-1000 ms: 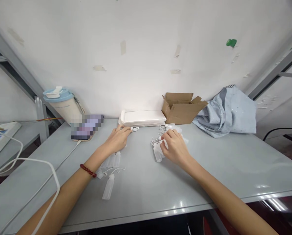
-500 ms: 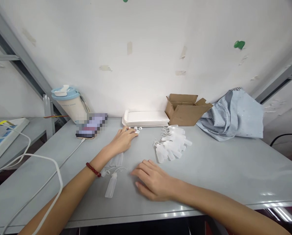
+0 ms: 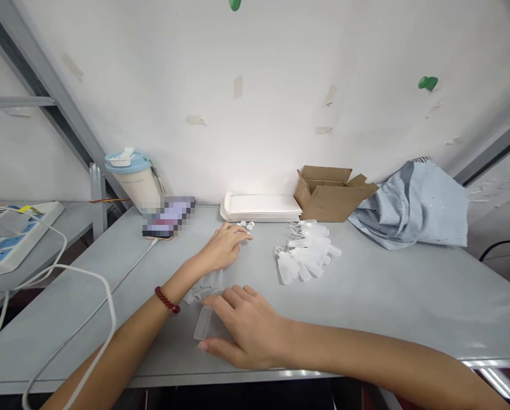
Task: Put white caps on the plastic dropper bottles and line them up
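Pointing lengthwise, base frontward: translucent bottle (image 3: 202, 324)

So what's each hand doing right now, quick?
Left hand: by the caps; can't tell if it's holding any.
Right hand: open, beside a bottle.

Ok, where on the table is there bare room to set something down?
The widest bare patch of the grey table lies right of the white plastic pile, between the blue cloth and the right forearm. A smaller one separates that pile from the left hand. It is crowded around the right hand and the translucent tube.
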Tool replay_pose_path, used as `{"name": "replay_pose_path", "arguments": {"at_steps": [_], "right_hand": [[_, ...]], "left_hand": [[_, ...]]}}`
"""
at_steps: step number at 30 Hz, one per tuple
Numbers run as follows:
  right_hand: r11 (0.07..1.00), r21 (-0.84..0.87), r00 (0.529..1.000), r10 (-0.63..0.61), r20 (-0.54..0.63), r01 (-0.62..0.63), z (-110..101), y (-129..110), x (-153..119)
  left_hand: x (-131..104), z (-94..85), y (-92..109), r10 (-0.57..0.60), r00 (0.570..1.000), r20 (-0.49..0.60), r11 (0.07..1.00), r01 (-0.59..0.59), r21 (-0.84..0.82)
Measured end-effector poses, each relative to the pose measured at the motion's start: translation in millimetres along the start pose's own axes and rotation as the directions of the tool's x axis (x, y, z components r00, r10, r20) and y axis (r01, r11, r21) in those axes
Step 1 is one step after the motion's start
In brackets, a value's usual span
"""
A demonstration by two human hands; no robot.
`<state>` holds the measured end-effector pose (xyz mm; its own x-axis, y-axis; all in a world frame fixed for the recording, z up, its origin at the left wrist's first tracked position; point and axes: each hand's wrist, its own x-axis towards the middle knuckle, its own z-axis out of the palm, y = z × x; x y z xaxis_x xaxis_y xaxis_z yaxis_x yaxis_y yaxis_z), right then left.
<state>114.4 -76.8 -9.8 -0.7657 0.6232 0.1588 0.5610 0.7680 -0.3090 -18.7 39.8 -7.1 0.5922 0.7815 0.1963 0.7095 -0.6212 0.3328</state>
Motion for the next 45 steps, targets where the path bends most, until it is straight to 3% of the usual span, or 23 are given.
{"name": "replay_pose_path", "arguments": {"at_steps": [9,16,21,27,35,39,45], "right_hand": [[0.972,-0.236,0.998,-0.029,-0.052,0.016,27,-6,14],[0.969,-0.247,0.996,-0.050,-0.075,0.030,22,6,-1],[0.959,-0.282,0.997,-0.023,-0.079,0.000,16,19,-13],[0.954,-0.298,0.993,0.001,-0.119,-0.037,11,43,-17],[0.984,-0.126,0.981,0.107,-0.162,-0.128,6,58,-17],[0.975,0.144,0.959,0.198,-0.202,-0.171,-7,66,-18],[0.838,0.515,0.876,0.375,-0.303,-0.181,-27,77,-18]], "left_hand": [[-6,-20.5,14,-0.158,0.986,-0.053,0.870,0.113,-0.479],[-6,-18.9,22,-0.319,0.947,0.038,0.521,0.208,-0.828],[-8,-17.4,27,-0.323,0.945,0.055,0.332,0.168,-0.928],[-12,-18.5,34,-0.293,0.951,0.101,0.264,0.182,-0.947],[-18,-14.2,35,-0.290,0.947,0.140,0.239,0.213,-0.947],[-21,-17.6,36,-0.282,0.948,0.144,0.223,0.211,-0.952],[-24,-26.6,37,-0.308,0.941,0.142,0.221,0.216,-0.951]]}}
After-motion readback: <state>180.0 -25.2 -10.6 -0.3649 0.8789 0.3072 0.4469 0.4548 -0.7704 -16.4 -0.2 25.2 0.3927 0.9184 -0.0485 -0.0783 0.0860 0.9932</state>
